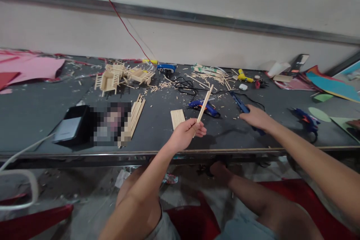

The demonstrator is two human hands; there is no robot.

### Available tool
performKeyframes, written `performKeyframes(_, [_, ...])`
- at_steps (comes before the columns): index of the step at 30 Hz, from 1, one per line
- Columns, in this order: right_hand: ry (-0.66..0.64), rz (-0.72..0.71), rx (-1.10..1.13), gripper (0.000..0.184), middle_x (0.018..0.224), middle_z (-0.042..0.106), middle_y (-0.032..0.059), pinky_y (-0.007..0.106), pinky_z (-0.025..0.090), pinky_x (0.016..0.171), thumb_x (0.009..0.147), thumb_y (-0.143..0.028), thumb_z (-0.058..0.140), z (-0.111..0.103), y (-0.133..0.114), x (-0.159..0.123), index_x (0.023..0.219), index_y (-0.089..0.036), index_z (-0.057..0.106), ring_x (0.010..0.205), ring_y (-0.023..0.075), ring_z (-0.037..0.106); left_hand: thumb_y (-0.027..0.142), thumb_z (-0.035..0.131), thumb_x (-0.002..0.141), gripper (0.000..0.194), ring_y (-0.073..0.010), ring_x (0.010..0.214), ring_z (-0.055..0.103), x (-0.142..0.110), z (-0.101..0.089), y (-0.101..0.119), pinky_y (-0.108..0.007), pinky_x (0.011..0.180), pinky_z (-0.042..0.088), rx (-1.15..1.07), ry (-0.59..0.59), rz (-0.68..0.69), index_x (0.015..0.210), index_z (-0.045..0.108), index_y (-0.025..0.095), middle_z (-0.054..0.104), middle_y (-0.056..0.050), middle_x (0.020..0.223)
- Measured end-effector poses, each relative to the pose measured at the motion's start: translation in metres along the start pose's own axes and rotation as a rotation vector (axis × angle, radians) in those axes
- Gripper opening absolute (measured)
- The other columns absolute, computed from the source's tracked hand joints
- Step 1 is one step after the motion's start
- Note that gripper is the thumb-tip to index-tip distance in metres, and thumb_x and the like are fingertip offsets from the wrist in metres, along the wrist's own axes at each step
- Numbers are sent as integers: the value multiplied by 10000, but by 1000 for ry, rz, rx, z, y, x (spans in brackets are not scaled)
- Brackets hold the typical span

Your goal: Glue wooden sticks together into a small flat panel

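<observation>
My left hand (188, 132) is closed around a few thin wooden sticks (206, 103), which point up and to the right above the table. Just behind that hand lies a flat panel of sticks (177, 118) set side by side. My right hand (256, 117) is closed on a long dark-blue hand tool (238, 102) resting on the table; its exact kind is not clear, and the fingers hide its middle. Between both hands, a blue glue gun (204, 108) lies on its side, partly behind the sticks.
Small stick-built chairs (109, 80) stand at the back left, near a blue tape measure (166, 68). A bundle of sticks (136, 114) lies left, beside a black box (73, 124). Stick scraps and a black cable (188, 89) spread behind. Another glue gun (308, 119) lies right.
</observation>
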State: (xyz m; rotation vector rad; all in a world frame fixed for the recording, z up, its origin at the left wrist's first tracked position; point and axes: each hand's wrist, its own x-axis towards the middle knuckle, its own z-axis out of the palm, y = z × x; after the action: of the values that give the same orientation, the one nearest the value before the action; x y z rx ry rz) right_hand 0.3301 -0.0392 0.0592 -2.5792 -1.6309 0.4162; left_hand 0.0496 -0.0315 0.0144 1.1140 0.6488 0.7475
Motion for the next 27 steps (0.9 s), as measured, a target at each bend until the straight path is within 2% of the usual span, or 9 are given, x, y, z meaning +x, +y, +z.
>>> performKeyframes(3, [-135, -134, 196, 310, 762, 676, 54, 299, 427, 534, 699, -342, 536, -19, -11, -21, 958, -195, 622, 640, 218, 616, 345, 584, 829, 219, -129, 701, 640, 0, -3, -2, -278, 692, 517, 22, -10, -43, 828, 562, 127, 656, -53, 762])
performKeyframes(8, [-271, -251, 292, 260, 740, 668, 6, 283, 403, 530, 653, -267, 554, -29, -28, -47, 895, -238, 644, 626, 183, 584, 326, 572, 837, 198, -113, 641, 633, 0, -6, -6, -262, 661, 509, 56, -8, -98, 801, 554, 132, 649, -39, 722])
performKeyframes(12, [-271, -245, 319, 315, 767, 675, 5, 290, 397, 532, 642, -263, 560, -29, -33, -50, 944, -250, 651, 635, 188, 582, 286, 536, 853, 171, -114, 611, 632, -3, -8, -4, -273, 653, 507, 95, -36, -163, 778, 548, 132, 638, -32, 697])
performKeyframes(17, [-297, -243, 322, 338, 774, 678, 8, 291, 404, 552, 644, -263, 562, -28, -31, -46, 969, -248, 655, 665, 197, 592, 303, 540, 844, 178, -127, 629, 638, -5, -12, -4, -289, 653, 507, 140, -69, -178, 783, 551, 136, 634, -33, 706])
performKeyframes(22, [-303, -276, 275, 376, 828, 692, 10, 284, 417, 572, 660, -272, 557, -27, -34, -46, 1025, -236, 642, 684, 193, 605, 306, 522, 854, 186, -120, 627, 624, -5, -9, -6, -281, 644, 503, 182, -111, -188, 771, 541, 141, 632, -31, 702])
performKeyframes(27, [-295, -281, 193, 355, 872, 687, 8, 262, 432, 596, 677, -319, 556, -32, -46, -51, 1011, -224, 631, 729, 186, 610, 221, 433, 894, 172, -113, 636, 622, -5, -7, -4, -278, 658, 499, 239, -115, -209, 776, 528, 138, 625, -28, 712])
